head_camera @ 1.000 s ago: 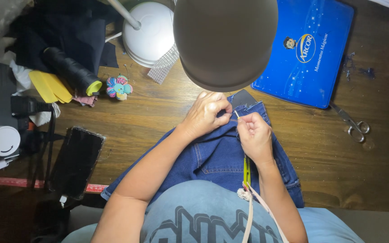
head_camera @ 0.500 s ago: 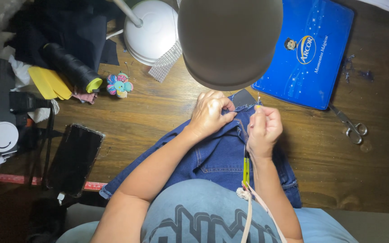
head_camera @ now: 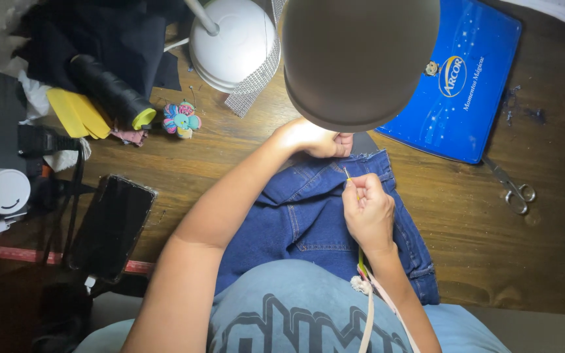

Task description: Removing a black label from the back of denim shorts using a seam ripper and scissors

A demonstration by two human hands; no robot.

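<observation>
Two hands work on blue jeans (head_camera: 308, 216) spread on a wooden table (head_camera: 230, 157). The left hand (head_camera: 315, 138) grips the denim's top edge under a lamp shade (head_camera: 361, 59). The right hand (head_camera: 367, 210) pinches a thin needle (head_camera: 346, 174) just above the fabric. Scissors (head_camera: 513, 189) lie well apart, to the right.

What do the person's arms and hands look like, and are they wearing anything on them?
Both arms are bare right down to the hands: no sleeves, gloves, watch or bracelets show. The left hand and right hand show no rings that I can make out. The left forearm is lit brightly by the lamp. The person wears a light blue printed shirt.
</observation>
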